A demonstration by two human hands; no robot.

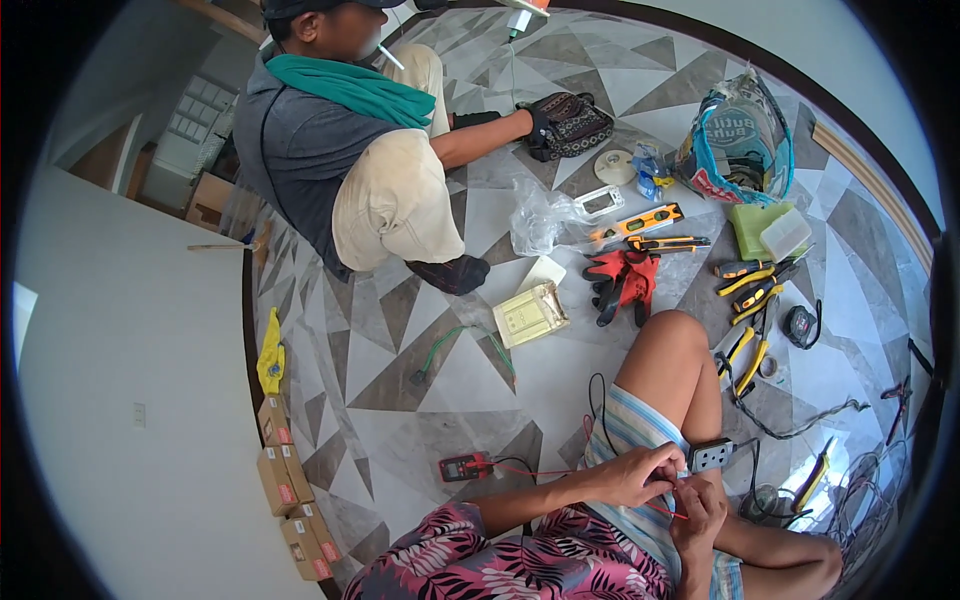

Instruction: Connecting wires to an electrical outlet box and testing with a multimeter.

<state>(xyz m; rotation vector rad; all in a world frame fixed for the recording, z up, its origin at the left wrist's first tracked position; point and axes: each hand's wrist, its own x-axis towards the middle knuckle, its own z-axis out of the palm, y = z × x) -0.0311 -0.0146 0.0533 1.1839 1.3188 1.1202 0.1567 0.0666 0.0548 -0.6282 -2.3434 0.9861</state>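
My left hand [638,476] and my right hand [702,512] meet over my lap, fingers pinched together. A thin red test lead [560,472] runs from a red and black multimeter [465,467] on the floor towards them. Part of it shows between my hands, its tip hidden by my fingers. Both hands are closed on the lead. Just beyond them, a dark outlet block [711,455] with a black cord rests against my leg.
Across from me a person [340,160] crouches, a gloved hand at a patterned bag [568,125]. Red-black gloves [622,285], a level [640,224], pliers [750,350] and a tape measure [800,325] lie ahead. Cables [865,500] are at right, cardboard boxes [280,480] along the left wall.
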